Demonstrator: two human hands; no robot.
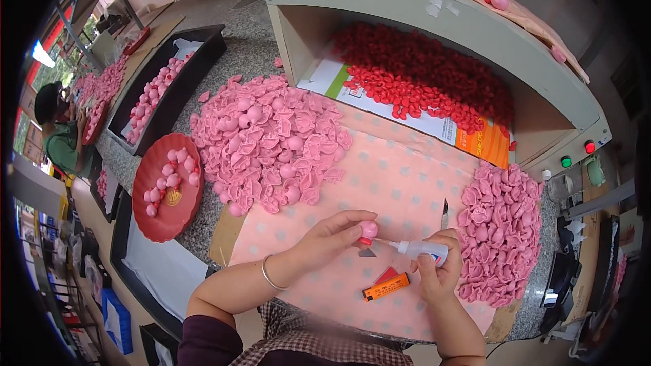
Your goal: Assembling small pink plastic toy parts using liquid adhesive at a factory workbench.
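Left hand [332, 234] pinches a pink piece [368, 229]; right hand [437, 268] grips a glue bottle [422, 250], nozzle touching it.

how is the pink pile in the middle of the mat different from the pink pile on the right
The middle pile is wider and mixes round heads with flat pieces; the right pile is narrower and looks to be all flat, cupped pieces. The middle pile lies beyond the left hand; the right pile sits beside the right hand. Both are pink.

I'm gripping a smooth white plastic glue bottle [426, 250]; matt pink rubbery piece [368, 229]; dotted cloth mat [400, 183] lying soft.
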